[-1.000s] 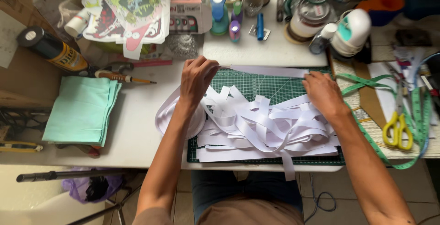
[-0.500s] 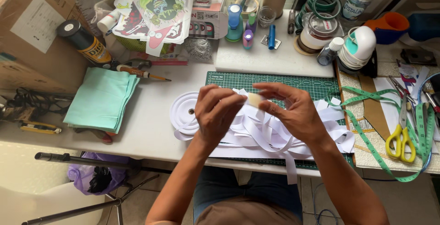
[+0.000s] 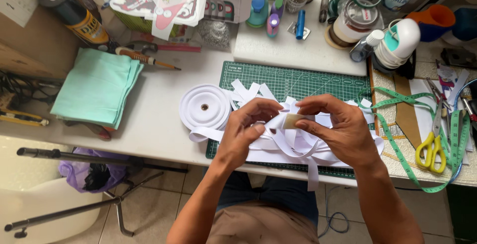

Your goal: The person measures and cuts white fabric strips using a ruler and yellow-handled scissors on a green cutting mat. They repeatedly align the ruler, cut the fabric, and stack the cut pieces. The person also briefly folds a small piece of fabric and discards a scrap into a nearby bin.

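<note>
The fingertips of the right hand (image 3: 343,132) are pinched on a small beige tab (image 3: 293,121), thumb below and forefinger curled over the top, holding it up just above the heap of loose white ribbon (image 3: 293,147). The left hand (image 3: 248,129) meets it from the other side, its fingers bent in and closed on a strip of that same white ribbon right beside the tab, so the two sets of fingertips are almost touching. Both hands hover over the front part of the green cutting mat (image 3: 298,80), where the ribbon lies in tangled loops and cut lengths, one end hanging off the table's edge (image 3: 149,124) towards the person's lap. Just to the left of the left hand sits a flat white ribbon roll (image 3: 204,107), lying on its side half on the mat's corner. Further left is a folded stack of mint-green cloth (image 3: 97,87). On the right, a green tape measure (image 3: 397,144) snakes across the worktop, and yellow-handled scissors (image 3: 431,150) lie beside it. Behind the mat stand bottles, jars and a spray can (image 3: 74,13).
</note>
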The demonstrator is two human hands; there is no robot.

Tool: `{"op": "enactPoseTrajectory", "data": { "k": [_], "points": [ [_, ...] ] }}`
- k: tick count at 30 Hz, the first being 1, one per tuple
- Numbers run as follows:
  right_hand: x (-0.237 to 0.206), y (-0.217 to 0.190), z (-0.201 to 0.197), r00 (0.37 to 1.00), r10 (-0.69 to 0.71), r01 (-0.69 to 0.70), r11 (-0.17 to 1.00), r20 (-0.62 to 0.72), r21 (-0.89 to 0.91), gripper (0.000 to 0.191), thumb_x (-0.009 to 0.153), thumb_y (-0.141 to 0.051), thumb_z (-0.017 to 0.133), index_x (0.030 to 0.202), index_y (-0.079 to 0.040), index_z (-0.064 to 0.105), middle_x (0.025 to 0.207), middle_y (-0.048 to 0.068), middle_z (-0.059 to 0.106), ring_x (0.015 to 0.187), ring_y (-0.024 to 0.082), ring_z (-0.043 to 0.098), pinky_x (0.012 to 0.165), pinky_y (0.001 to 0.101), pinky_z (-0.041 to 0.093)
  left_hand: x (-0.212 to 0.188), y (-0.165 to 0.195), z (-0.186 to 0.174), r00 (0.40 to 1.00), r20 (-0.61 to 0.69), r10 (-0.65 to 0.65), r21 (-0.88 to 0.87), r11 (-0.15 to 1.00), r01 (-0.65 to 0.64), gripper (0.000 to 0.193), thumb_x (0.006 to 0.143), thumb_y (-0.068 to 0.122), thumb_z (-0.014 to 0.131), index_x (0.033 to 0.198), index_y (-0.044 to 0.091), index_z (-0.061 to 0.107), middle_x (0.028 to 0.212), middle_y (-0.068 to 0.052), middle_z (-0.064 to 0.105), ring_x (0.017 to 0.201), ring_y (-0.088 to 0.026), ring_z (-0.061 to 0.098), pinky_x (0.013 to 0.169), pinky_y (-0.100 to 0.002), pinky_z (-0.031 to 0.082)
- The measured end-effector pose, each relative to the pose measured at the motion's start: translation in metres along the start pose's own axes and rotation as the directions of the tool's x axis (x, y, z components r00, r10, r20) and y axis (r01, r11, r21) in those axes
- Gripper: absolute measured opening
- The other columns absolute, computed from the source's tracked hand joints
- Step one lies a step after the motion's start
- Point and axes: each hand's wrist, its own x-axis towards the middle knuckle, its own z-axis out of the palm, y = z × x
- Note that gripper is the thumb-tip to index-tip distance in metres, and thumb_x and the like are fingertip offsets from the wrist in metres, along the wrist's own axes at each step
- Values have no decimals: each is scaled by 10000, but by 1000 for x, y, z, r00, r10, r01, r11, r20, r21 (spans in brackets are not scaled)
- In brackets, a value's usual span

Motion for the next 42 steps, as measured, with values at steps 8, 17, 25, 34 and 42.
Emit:
{"op": "enactPoseTrajectory", "data": {
  "k": [8, 17, 25, 34, 42],
  "points": [
    [3, -10, 9, 981, -185, 165, 955, -60, -246, 244, 899, -11, 755, 1129, -81, 717, 1117, 61, 736, 1034, 172, 713, 884, 290, 590, -3, -13, 5, 964, -113, -239, 131, 958, 253, 278, 1014, 219, 661, 1091, -36, 739, 860, -41, 731, 761, -75, 640, 705, -232, 542],
    [-10, -25, 28, 937, -276, 94, 790, -214, -606, 243, 819, -146, 858, 1051, -113, 791, 927, 1, 725, 854, 135, 654, 880, 339, 411, -8, -24, 8, 956, -193, -220, 51, 971, 233, 281, 1010, 195, 676, 1155, -38, 737, 950, -100, 778, 866, -126, 737, 786, -265, 593],
    [-8, -22, 33, 925, -298, 72, 744, -234, -664, 186, 843, -160, 866, 1010, -123, 793, 920, -11, 734, 773, 120, 631, 855, 335, 371, -8, -26, 13, 938, -197, -284, -57, 959, 279, 324, 969, 165, 713, 1208, -53, 719, 1058, -138, 782, 1006, -162, 748, 919, -297, 603],
    [-9, -19, 36, 952, -231, 71, 805, -201, -589, 191, 825, -153, 860, 994, -119, 778, 954, -3, 753, 778, 75, 691, 792, 268, 431, -5, -32, 13, 943, -190, -275, -162, 956, 246, 248, 1009, 161, 681, 1110, -60, 731, 985, -149, 777, 930, -180, 755, 904, -315, 610],
    [-8, -14, 38, 948, -246, 75, 790, -204, -608, 221, 816, -167, 861, 1013, -118, 772, 968, 2, 748, 781, 95, 662, 779, 279, 442, -4, -26, 14, 939, -177, -296, -118, 953, 278, 306, 1027, 221, 645, 1144, -45, 742, 967, -130, 782, 911, -167, 756, 892, -301, 599]
  ]
}}
